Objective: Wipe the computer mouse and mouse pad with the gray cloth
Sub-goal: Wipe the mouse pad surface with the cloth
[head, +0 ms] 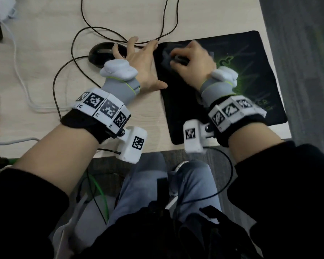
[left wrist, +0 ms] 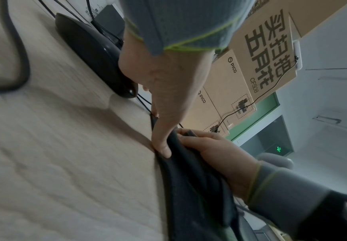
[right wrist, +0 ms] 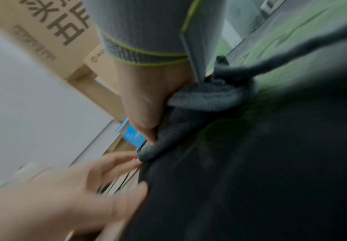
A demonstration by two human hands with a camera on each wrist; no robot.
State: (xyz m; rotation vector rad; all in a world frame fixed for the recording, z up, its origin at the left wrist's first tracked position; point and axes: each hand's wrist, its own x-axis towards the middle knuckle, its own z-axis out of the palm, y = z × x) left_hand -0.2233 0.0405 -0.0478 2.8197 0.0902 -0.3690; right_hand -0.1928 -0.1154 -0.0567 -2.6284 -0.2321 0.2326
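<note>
A black mouse pad with a green logo lies at the desk's right end. On its upper left part my right hand grips the bunched gray cloth and presses it onto the pad; motion blur smears both. In the right wrist view the gray cloth is held by my thumb against the pad. My left hand lies flat with spread fingers on the desk, its thumb and forefinger on the pad's left edge. The black mouse sits on the desk left of the pad, partly under my left fingers.
Black cables loop over the wooden desk around the mouse, and a white cable runs at the left. The desk's right edge meets grey carpet. Cardboard boxes stand beyond the desk.
</note>
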